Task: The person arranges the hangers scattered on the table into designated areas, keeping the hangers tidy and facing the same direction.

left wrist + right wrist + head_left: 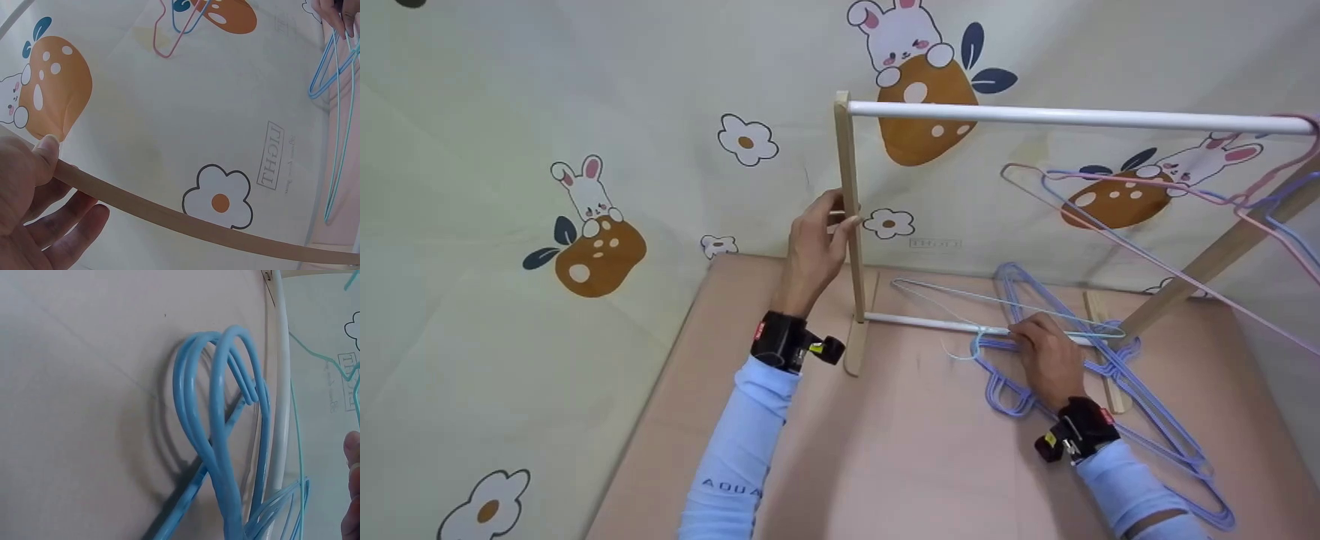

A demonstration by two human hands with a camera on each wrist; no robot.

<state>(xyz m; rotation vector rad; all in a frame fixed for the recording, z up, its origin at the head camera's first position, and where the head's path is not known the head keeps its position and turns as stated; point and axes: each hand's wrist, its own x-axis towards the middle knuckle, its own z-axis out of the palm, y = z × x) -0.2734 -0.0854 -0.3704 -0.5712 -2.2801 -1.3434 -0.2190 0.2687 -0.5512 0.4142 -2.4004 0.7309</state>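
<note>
My left hand (817, 244) holds the left wooden post (851, 161) of a clothes rack. In the left wrist view its thumb (48, 152) lies on one side of the post, with the fingers behind and below. The right hand (1048, 360) grips a thin mint-green hanger (327, 216) near the rack's lower bar; its hook hangs toward the front. Only some fingertips (353, 484) of that hand show at the edge of the right wrist view. Below and beside it lie several blue-violet hangers (1159, 394), their looped ends (216, 382) close to the right wrist camera.
A white upper rail (1072, 115) and a white lower bar (922, 322) join the rack's posts. Pink (1155, 262) and blue hangers hang at the rail's right end. The rack stands on a pinkish surface (915, 450) before a wall sheet printed with rabbits and flowers.
</note>
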